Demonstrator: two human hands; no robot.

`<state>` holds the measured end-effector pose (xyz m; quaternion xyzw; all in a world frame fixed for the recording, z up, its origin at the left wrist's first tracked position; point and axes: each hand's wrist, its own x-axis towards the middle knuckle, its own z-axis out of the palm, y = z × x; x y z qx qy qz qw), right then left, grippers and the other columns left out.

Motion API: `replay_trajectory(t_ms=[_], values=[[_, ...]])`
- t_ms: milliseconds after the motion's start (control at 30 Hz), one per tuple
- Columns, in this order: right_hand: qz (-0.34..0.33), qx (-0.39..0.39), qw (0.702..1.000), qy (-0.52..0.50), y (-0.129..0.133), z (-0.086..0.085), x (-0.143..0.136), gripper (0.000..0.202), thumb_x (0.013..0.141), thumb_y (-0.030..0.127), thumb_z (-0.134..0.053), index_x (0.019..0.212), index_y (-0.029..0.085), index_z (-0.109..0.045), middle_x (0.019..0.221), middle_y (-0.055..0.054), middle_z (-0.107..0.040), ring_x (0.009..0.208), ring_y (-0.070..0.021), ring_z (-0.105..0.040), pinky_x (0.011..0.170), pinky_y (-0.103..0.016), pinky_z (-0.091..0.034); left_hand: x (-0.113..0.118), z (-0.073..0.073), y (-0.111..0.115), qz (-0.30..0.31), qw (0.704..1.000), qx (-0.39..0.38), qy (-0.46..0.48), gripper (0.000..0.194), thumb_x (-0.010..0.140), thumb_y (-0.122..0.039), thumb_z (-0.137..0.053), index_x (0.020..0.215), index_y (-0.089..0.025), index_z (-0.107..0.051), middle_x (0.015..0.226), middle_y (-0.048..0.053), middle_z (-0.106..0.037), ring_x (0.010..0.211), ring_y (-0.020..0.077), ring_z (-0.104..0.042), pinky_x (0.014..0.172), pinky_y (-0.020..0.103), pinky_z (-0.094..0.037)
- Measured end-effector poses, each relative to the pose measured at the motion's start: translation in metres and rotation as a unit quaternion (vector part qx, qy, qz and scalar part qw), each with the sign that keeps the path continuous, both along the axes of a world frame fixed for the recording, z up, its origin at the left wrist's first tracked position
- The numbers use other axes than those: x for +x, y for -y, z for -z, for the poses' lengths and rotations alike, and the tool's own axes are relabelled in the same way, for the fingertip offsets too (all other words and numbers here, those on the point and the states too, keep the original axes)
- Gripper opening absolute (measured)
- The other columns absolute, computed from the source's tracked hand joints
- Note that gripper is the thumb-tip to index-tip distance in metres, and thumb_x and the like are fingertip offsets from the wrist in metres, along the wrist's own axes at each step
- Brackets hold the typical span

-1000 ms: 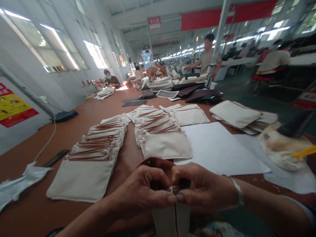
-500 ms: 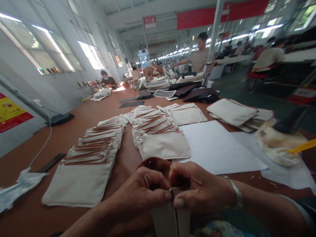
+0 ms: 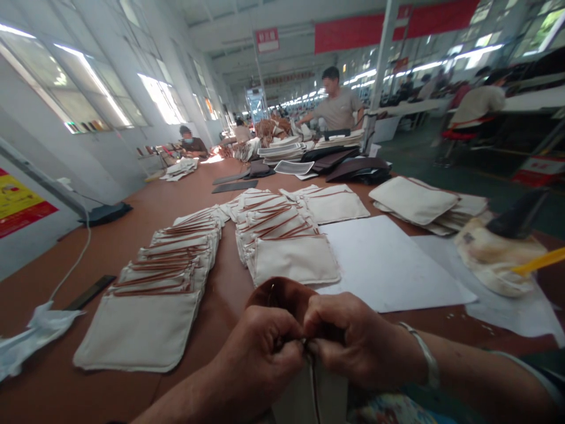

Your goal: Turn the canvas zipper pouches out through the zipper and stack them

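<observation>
At the bottom centre, my left hand [image 3: 265, 347] and my right hand [image 3: 348, 335] meet, fingertips almost touching. Both pinch the top edge of a cream fabric piece [image 3: 326, 394] that has a dark brown line down its middle. Behind the fingers a brown strap-like piece [image 3: 282, 291] curves up in a loop. A silver bracelet [image 3: 424, 353] is on my right wrist. Just beyond my hands lies a fanned stack of cream pouches [image 3: 295, 259] with brown edges. Another long row of them [image 3: 141, 330] stretches away on the left.
White sheets [image 3: 392, 265] lie right of centre. More cream pieces [image 3: 415, 200], a stained container [image 3: 494, 253] and a yellow handle [image 3: 541, 262] are at the right. A dark flat bar [image 3: 92, 291] lies left. A person [image 3: 338, 106] stands behind dark stacks across the table.
My hands have drawn slightly closer together on the fabric, and the brown loop shows a little more. The person across the table has shifted left and stands more clear of the pole.
</observation>
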<state>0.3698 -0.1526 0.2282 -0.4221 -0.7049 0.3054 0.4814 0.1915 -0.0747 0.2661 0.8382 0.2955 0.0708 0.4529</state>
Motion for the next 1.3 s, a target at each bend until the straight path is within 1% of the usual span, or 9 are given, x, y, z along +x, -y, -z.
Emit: replay_trajectory(t_ms=[133,300,467,533,633,767,1000,1133,1300], values=[[-0.045,0.119,0.989,0.073,0.003,0.002,0.005,0.013,0.081,0.005,-0.055,0.087,0.016,-0.060,0.079,-0.002,-0.055,0.069,-0.0118,-0.050,0.063,-0.022,-0.041,-0.003,0.002,-0.002,-0.030,0.991,-0.129,0.014,0.018,0.070,-0.020,-0.054,0.066,-0.010,-0.069,0.058,0.000,-0.053,0.056,0.0108,-0.041,0.050,0.021,-0.028],[-0.036,0.194,0.948,0.251,0.008,0.000,0.015,0.013,0.093,0.018,-0.051,0.087,0.016,-0.062,0.077,-0.003,-0.053,0.066,-0.0137,-0.045,0.064,-0.026,-0.040,-0.004,0.011,-0.004,-0.077,0.929,-0.348,0.098,0.020,0.064,-0.027,-0.061,0.065,-0.009,-0.070,0.054,0.001,-0.055,0.048,0.0096,-0.040,0.047,0.021,-0.028],[-0.037,0.214,0.922,0.321,0.014,0.001,0.017,0.023,0.098,0.020,-0.043,0.093,0.015,-0.064,0.079,-0.005,-0.055,0.063,-0.0144,-0.042,0.055,-0.026,-0.033,-0.003,0.019,-0.003,-0.080,0.926,-0.360,0.079,0.025,0.063,-0.033,-0.075,0.066,-0.010,-0.066,0.053,-0.001,-0.052,0.047,0.0078,-0.039,0.046,0.020,-0.027],[-0.051,0.198,0.942,0.266,0.017,0.002,0.018,0.023,0.098,0.022,-0.042,0.097,0.014,-0.064,0.081,-0.006,-0.057,0.067,-0.0146,-0.046,0.059,-0.026,-0.037,-0.005,0.020,-0.003,-0.067,0.933,-0.346,0.071,0.030,0.064,-0.037,-0.078,0.067,-0.010,-0.065,0.056,0.001,-0.055,0.048,0.0081,-0.040,0.047,0.020,-0.028],[-0.069,0.064,0.992,0.079,0.020,-0.003,0.020,0.027,0.103,0.029,-0.036,0.108,0.013,-0.058,0.085,-0.006,-0.057,0.072,-0.0137,-0.051,0.066,-0.025,-0.044,-0.010,0.016,-0.004,-0.034,0.948,-0.309,0.064,0.036,0.070,-0.044,-0.075,0.068,-0.010,-0.063,0.058,0.002,-0.056,0.050,0.0082,-0.040,0.047,0.020,-0.026],[-0.094,-0.116,0.989,0.004,0.015,-0.018,0.022,0.036,0.106,0.039,-0.033,0.098,0.013,-0.057,0.082,-0.003,-0.054,0.071,-0.0115,-0.049,0.064,-0.022,-0.043,-0.015,0.007,-0.004,0.003,0.961,-0.271,0.059,0.038,0.076,-0.047,-0.073,0.071,-0.010,-0.063,0.060,0.003,-0.056,0.052,0.0087,-0.040,0.048,0.020,-0.026],[-0.158,-0.018,0.983,0.091,0.003,-0.027,0.015,0.021,0.096,0.023,-0.047,0.076,0.017,-0.049,0.079,-0.002,-0.054,0.073,-0.0119,-0.049,0.065,-0.021,-0.042,-0.013,-0.007,-0.002,0.058,0.974,-0.206,0.073,0.030,0.086,-0.038,-0.068,0.077,-0.010,-0.067,0.068,0.001,-0.057,0.062,0.0098,-0.046,0.054,0.018,-0.034],[-0.149,0.040,0.984,0.092,0.003,-0.020,0.014,0.020,0.095,0.024,-0.050,0.076,0.017,-0.051,0.074,-0.002,-0.052,0.071,-0.0126,-0.048,0.063,-0.021,-0.040,-0.014,-0.007,-0.006,0.081,0.957,-0.265,0.089,0.034,0.086,-0.043,-0.069,0.077,-0.010,-0.066,0.071,0.002,-0.060,0.062,0.0098,-0.048,0.055,0.018,-0.034],[-0.188,-0.125,0.972,-0.062,0.006,-0.014,0.023,0.044,0.104,0.046,-0.038,0.090,0.011,-0.061,0.086,-0.007,-0.059,0.078,-0.0144,-0.054,0.073,-0.026,-0.047,-0.017,-0.004,-0.010,0.090,0.940,-0.318,0.079,0.035,0.083,-0.044,-0.073,0.078,-0.010,-0.065,0.074,0.007,-0.066,0.064,0.0130,-0.055,0.058,0.020,-0.039]])
